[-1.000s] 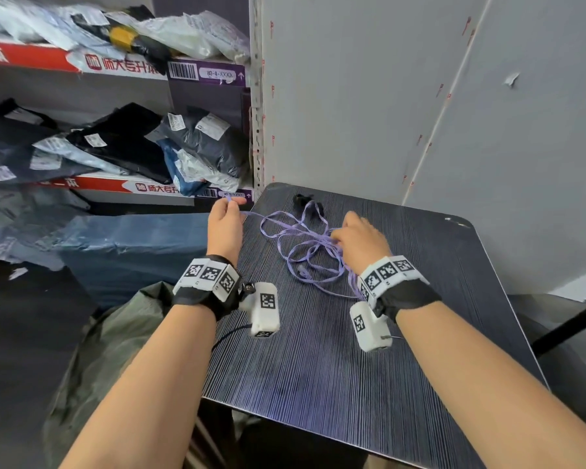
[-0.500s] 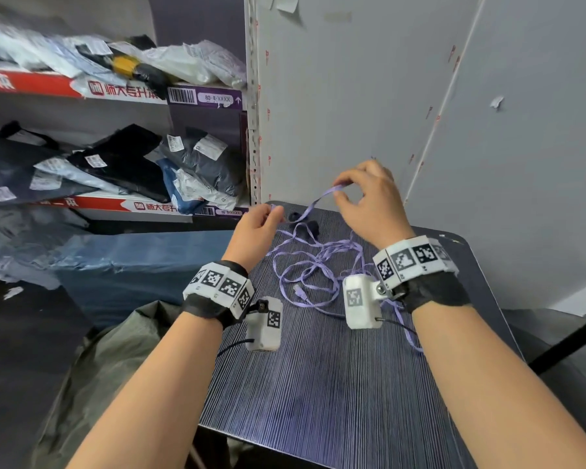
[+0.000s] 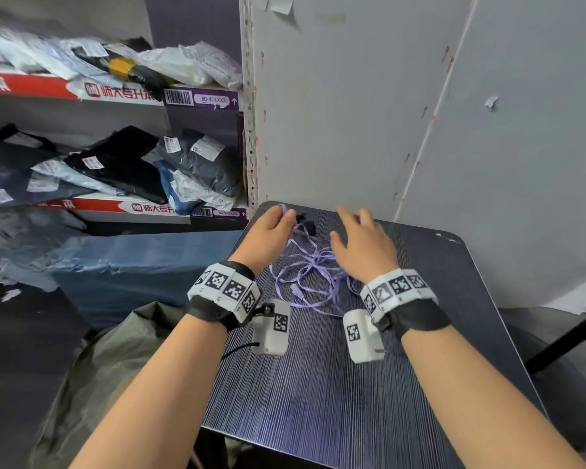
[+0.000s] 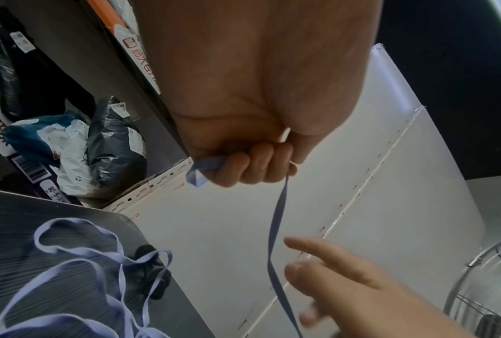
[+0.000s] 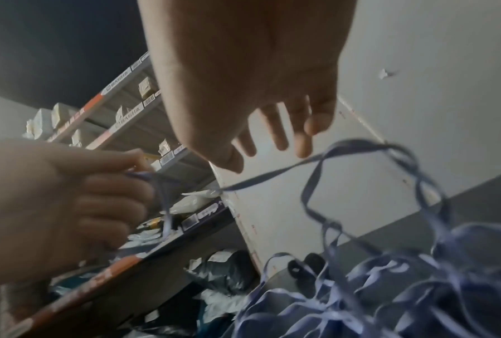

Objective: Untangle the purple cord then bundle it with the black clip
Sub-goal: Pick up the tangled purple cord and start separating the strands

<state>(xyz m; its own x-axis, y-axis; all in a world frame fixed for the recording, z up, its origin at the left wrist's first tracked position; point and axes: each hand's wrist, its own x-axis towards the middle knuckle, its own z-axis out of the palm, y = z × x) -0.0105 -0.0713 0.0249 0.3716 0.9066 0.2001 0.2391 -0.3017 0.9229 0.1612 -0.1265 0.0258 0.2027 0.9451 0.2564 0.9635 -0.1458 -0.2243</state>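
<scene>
A flat purple cord [image 3: 310, 270] lies in a loose tangle on the far half of the dark striped table [image 3: 318, 394]. My left hand [image 3: 278, 221] holds one end of it above the table's far left corner; in the left wrist view the curled fingers [image 4: 252, 164] grip the cord [image 4: 276, 228], which hangs down from the fist. My right hand [image 3: 356, 231] hovers over the tangle with fingers spread and nothing in it; the right wrist view shows its fingers [image 5: 278, 135] straight above the cord loops [image 5: 359, 285]. The black clip [image 3: 307, 225] lies near the table's far edge, between the hands.
Shelves [image 3: 115, 96] stacked with wrapped parcels stand at the left. A grey wall panel [image 3: 352, 113] rises right behind the table. A blue-wrapped bundle [image 3: 132, 265] and an olive bag [image 3: 115, 367] lie left of the table. A wire fan guard [image 4: 486, 285] shows at the right.
My right hand let go of the strand it had lifted and dropped back over the tangle with fingers spread. The left hand keeps its hold on the cord end near the far left corner.
</scene>
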